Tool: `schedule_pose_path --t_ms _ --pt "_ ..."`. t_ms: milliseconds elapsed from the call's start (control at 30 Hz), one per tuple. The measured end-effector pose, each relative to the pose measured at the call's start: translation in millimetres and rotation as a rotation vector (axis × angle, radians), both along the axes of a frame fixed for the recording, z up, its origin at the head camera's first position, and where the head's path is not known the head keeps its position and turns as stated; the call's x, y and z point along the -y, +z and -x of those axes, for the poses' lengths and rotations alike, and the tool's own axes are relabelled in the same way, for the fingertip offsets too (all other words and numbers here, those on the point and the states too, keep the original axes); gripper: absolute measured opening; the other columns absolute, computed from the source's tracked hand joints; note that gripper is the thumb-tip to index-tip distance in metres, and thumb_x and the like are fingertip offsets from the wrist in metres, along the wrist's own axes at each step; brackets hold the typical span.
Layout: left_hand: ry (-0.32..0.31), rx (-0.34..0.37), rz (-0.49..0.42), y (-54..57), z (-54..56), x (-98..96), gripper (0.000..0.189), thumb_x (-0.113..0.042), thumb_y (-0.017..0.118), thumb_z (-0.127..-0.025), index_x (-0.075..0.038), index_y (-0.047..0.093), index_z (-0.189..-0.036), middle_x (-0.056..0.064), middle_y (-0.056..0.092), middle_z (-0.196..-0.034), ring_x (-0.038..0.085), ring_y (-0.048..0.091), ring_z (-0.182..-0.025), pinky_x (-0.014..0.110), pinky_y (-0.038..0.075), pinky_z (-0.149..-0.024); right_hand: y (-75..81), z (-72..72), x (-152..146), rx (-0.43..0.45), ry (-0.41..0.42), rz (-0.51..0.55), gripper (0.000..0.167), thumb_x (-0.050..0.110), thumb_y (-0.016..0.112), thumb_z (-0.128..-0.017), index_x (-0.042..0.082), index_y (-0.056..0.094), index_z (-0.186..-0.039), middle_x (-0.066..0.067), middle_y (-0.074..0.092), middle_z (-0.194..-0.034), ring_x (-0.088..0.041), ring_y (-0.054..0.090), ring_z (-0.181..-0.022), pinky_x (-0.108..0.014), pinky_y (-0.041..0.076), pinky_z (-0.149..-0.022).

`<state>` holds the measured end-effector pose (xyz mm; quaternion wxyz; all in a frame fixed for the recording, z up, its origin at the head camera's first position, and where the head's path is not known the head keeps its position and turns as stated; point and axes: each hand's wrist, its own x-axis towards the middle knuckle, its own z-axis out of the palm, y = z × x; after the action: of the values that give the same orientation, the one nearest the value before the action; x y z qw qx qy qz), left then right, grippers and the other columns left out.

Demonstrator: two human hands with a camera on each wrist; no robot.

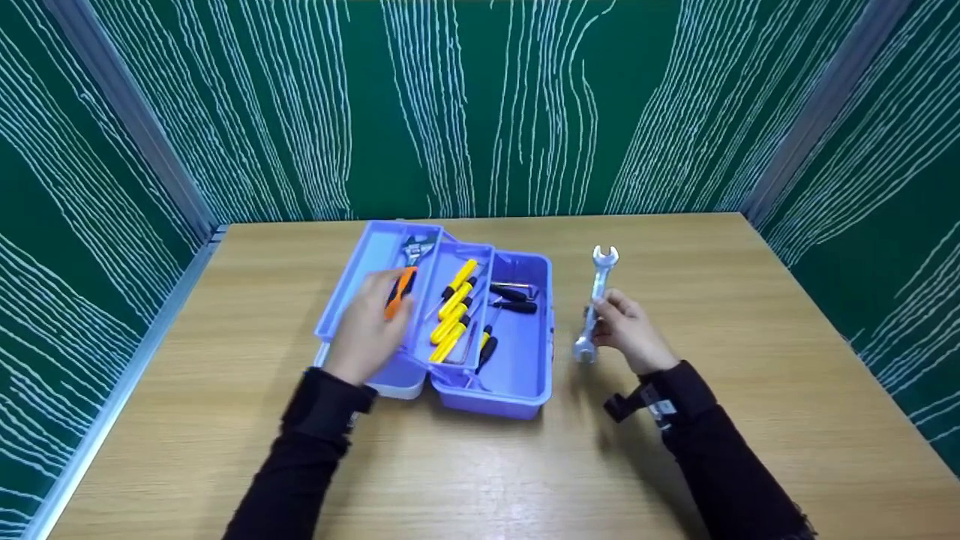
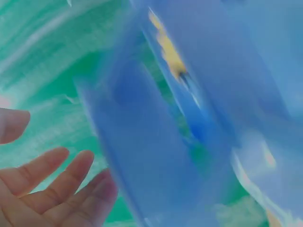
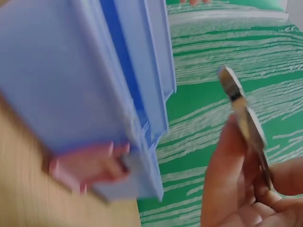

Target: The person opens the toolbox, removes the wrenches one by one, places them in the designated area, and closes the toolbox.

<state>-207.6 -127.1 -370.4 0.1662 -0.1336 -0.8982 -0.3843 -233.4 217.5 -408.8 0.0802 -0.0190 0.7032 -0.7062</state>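
Note:
My right hand (image 1: 628, 330) pinches a silver open-end wrench (image 1: 600, 277), held upright beside the toolbox's right wall. The right wrist view shows the wrench (image 3: 244, 113) edge-on between thumb and fingers. Over the left tray of the purple toolbox (image 1: 536, 409) is my left hand (image 1: 371, 330), its fingers spread and relaxed around nothing in the left wrist view. An adjustable wrench (image 1: 411, 251) with an orange and black handle lies in that tray, right at the left fingertips.
The toolbox stands open on the wooden table (image 1: 480, 480), trays fanned out. Several yellow-handled screwdrivers (image 1: 452, 307) lie in the middle tray. Black-handled tools (image 1: 514, 306) are in the deep compartment. A pink latch (image 3: 90, 165) sits on the box's front. Green, white-streaked walls (image 1: 480, 112) surround the table.

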Motion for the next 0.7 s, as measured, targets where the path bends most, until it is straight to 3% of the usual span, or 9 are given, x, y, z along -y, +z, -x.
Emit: schedule_pose_path --t_ms 100,233,367,700 --pt "0.055 0.061 0.027 -2.6 7.1 22.8 0.049 -0.021 0.057 -0.098 0.005 0.048 -0.139 0.026 0.049 -0.141 0.039 0.047 -0.133 0.050 0.035 -0.114 -2.6 3.3 -15.4 -0.024 -0.024 -0.044 0.018 0.014 0.036 -0.106 0.006 0.049 -0.096 0.004 0.053 -0.079 -0.007 0.056 -0.066 -0.022 0.050 -0.063" --pt "0.133 0.219 0.099 -7.2 13.3 46.0 0.062 -0.025 0.053 -0.099 0.011 0.034 -0.146 0.032 0.035 -0.150 0.044 0.035 -0.140 0.053 0.027 -0.118 -7.5 8.2 -35.5 -0.051 -0.053 -0.086 0.020 0.016 0.033 -0.107 0.004 0.048 -0.099 0.004 0.050 -0.076 -0.007 0.053 -0.062 -0.020 0.045 -0.056" --pt "0.149 0.323 0.105 -13.9 16.4 58.0 0.066 -0.025 0.049 -0.100 0.015 0.025 -0.148 0.034 0.029 -0.152 0.046 0.031 -0.142 0.053 0.024 -0.119 -12.3 12.4 -53.6 -0.059 -0.079 -0.141 0.021 0.017 0.031 -0.107 0.004 0.046 -0.100 0.004 0.047 -0.073 -0.005 0.049 -0.058 -0.018 0.040 -0.049" --pt "0.185 0.327 -0.008 -20.5 20.5 67.8 0.050 -0.013 0.042 -0.101 0.011 0.036 -0.145 0.032 0.053 -0.135 0.041 0.057 -0.119 0.052 0.042 -0.107 -23.8 20.5 -82.3 -0.051 -0.143 -0.337 0.026 0.017 0.027 -0.107 -0.002 0.045 -0.109 0.005 0.041 -0.070 -0.004 0.040 -0.050 -0.021 0.035 -0.041"
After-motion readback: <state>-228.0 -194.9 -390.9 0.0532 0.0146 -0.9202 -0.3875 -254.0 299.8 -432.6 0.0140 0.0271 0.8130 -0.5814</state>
